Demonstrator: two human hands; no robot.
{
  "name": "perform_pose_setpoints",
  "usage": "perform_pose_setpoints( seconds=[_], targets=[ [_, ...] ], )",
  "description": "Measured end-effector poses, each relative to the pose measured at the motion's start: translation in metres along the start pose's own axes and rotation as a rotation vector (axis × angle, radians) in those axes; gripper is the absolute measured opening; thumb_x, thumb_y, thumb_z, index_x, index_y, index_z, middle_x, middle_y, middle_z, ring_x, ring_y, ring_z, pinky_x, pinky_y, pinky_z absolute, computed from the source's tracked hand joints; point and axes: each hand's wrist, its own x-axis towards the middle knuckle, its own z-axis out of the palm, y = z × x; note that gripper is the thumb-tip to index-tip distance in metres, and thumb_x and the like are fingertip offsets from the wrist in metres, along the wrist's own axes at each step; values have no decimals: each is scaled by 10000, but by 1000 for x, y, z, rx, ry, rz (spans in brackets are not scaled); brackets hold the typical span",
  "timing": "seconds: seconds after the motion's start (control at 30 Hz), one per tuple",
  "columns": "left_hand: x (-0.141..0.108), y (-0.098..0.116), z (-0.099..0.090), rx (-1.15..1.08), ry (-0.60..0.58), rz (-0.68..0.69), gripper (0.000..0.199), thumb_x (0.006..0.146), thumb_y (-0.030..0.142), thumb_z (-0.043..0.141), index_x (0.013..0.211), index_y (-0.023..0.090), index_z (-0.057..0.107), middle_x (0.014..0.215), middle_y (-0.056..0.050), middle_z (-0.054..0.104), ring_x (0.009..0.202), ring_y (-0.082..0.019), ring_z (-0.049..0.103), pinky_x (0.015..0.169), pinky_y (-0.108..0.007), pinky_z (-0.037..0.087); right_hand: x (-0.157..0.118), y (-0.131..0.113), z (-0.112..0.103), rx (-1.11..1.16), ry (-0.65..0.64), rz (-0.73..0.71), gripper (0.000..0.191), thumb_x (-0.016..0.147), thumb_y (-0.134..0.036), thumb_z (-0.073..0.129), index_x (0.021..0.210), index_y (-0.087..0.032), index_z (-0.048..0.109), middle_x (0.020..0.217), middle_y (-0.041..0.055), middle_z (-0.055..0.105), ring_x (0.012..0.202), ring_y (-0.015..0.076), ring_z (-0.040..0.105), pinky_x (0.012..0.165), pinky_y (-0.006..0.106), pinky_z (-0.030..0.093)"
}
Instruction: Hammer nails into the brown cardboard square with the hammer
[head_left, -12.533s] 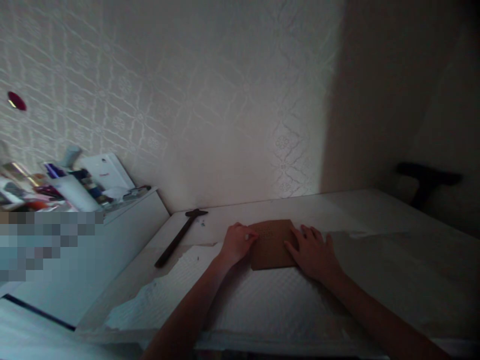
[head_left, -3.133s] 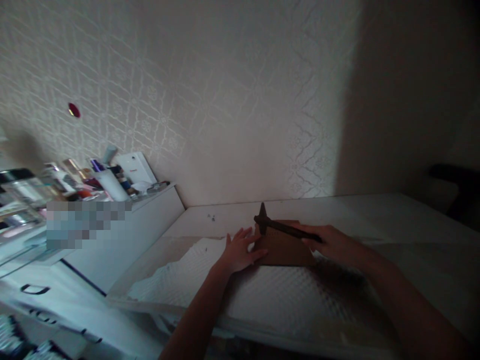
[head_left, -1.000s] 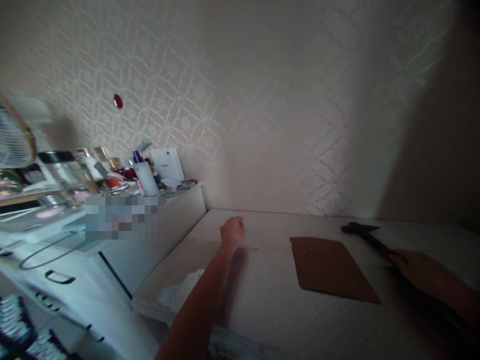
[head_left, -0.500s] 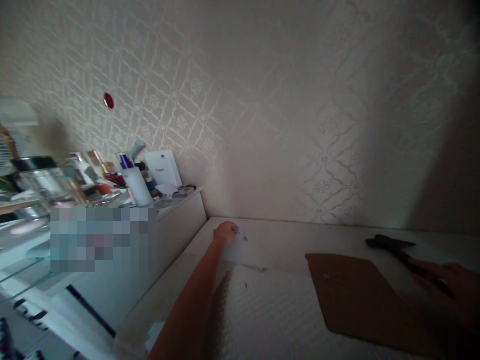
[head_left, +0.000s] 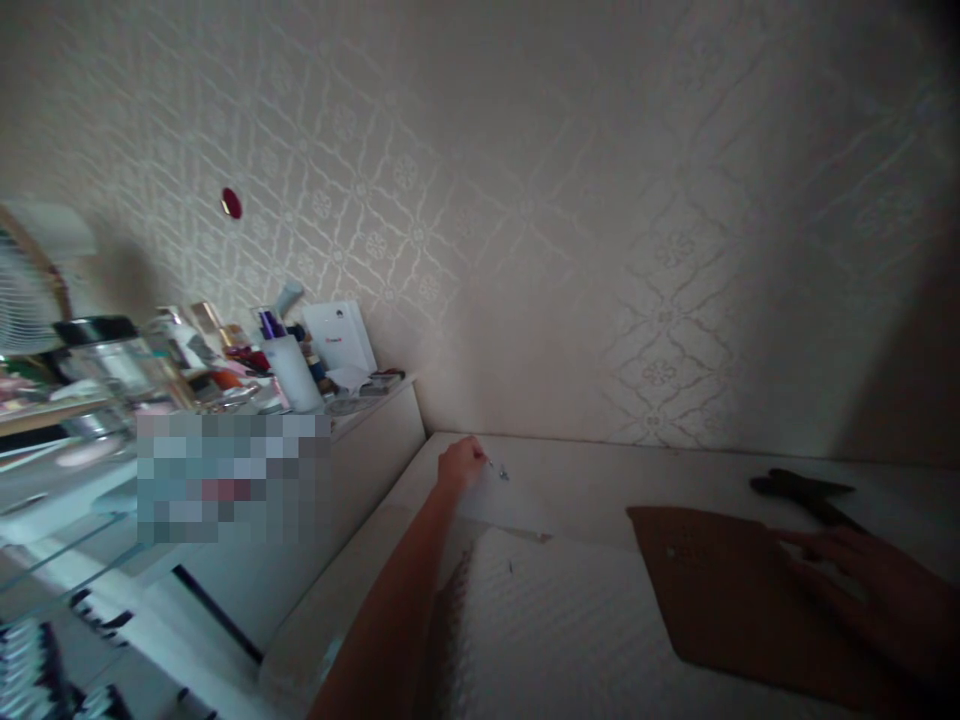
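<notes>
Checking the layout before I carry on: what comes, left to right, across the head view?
Black-lidded clear jar, purple-topped bottle, white box, left hand, small metal-looking pieces, brown sheet, right hand.

Left hand (head_left: 460,463): mid-frame, fingertips too small and soft for me to tell whether they pinch anything; the tiny bits (head_left: 503,473) just beside are too small to name.
Right hand (head_left: 874,575): sunk in shadow at lower right; I can't tell whether it grips anything.
Hammer (head_left: 799,488): handle's end hidden from me behind that hand.
Brown board (head_left: 727,600): lower right corner lost in darkness, marks too faint to read.
Fan (head_left: 26,295): cut by the left edge.
Jar (head_left: 109,360): blurred.
Pixelated patch (head_left: 232,478): I can't see beneath it.
</notes>
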Motion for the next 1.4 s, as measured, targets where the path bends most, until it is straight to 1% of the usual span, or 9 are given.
perform_pose_setpoints(
  seconds=[0.1,0.27,0.37,0.53,0.7,0.83,0.93,1.17,1.4],
  targets=[
    [-8,8,-7,-6,33,-6,132,764,292,524,811,226,627,904,-13,680,892,-177,602,754,-276,445,-1,-5,-1,71,-78,-131,295,788,-436,412,925,-333,652,1065,147,583,1061,256,509,978,334,326],
    [-23,37,-13,-122,71,57,104,762,262,534,788,230,629,858,10,684,825,-141,609,722,-237,433,2,-10,-3,124,-95,-146,333,809,-440,402,956,-268,647,1074,128,583,1053,264,513,996,392,321],
    [-36,67,-13,-310,129,108,73,736,210,555,744,202,628,803,0,680,749,-129,604,694,-230,432,4,-10,-6,122,-95,-158,397,824,-453,358,966,-217,644,1055,116,592,1033,268,521,979,432,336],
    [-72,128,-9,-708,216,163,83,701,151,585,770,157,630,762,-20,671,656,-98,578,660,-211,441,2,-12,-14,76,-63,-208,398,856,-372,333,1047,-173,620,1042,137,590,996,256,532,913,403,389],
    [-102,169,12,-920,187,214,97,714,177,584,784,159,648,758,-14,670,662,-96,582,652,-212,449,1,-17,-20,75,-6,-189,404,852,-350,336,1050,-134,614,1016,143,601,934,246,561,847,395,431],
    [-111,177,38,-828,130,181,88,699,177,590,751,168,660,748,-9,672,673,-106,580,679,-237,452,1,-22,-26,33,15,-216,404,855,-333,335,1042,-117,619,989,133,614,930,233,564,851,381,427],
    [-113,177,47,-764,79,241,91,687,166,596,743,176,667,739,-6,672,699,-113,583,704,-244,449,1,-26,-31,-9,34,-229,392,861,-319,335,1050,-130,622,982,125,618,921,228,565,848,372,427],
    [-119,177,36,-651,-89,356,56,672,214,642,703,173,663,721,-4,669,703,-117,590,748,-261,439,2,-31,-43,-42,12,-235,373,858,-294,350,1051,-126,622,874,114,623,849,218,577,811,358,433],
    [-122,173,35,-540,-140,393,58,679,219,633,700,176,666,737,-10,673,730,-128,597,757,-259,440,1,-33,-47,-48,9,-213,338,842,-267,389,1041,-129,625,851,103,625,821,213,573,768,338,434]
  ],
)
